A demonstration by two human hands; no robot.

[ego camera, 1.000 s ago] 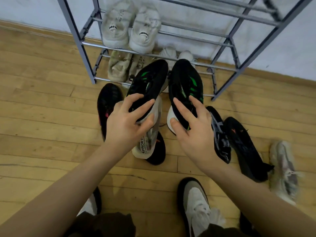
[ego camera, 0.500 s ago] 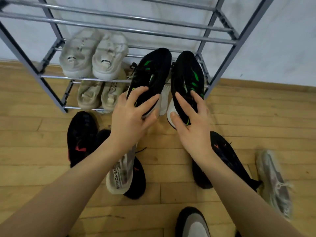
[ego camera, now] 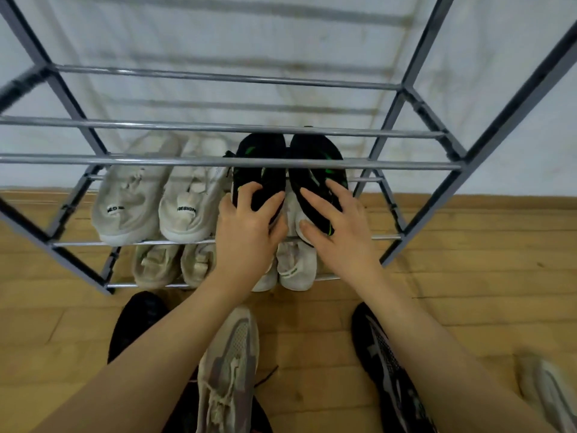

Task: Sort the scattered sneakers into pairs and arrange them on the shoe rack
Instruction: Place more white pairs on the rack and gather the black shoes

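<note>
Here the left hand (ego camera: 248, 228) is clamped around the heel of one black sneaker with green marks (ego camera: 260, 170), and the right hand (ego camera: 338, 232) is wrapped around the heel of its mate (ego camera: 318, 168). Both shoes sit side by side, toes toward the wall, at the right end of a middle tier of the metal shoe rack (ego camera: 231, 162). On the same tier, toward its left end, stands a pair of off-white sneakers (ego camera: 159, 198), heels facing out. The bottom tier holds a beige pair (ego camera: 175, 264) on the left and a white pair (ego camera: 292, 265) to its right, partly hidden by the hands. On the wooden floor (ego camera: 468, 276) before the rack lie a grey-beige sneaker (ego camera: 229, 367), a black shoe (ego camera: 137, 323) beside the left forearm, a dark patterned sneaker (ego camera: 387, 370), and a blurred pale shoe (ego camera: 549, 392) near the right edge.
</note>
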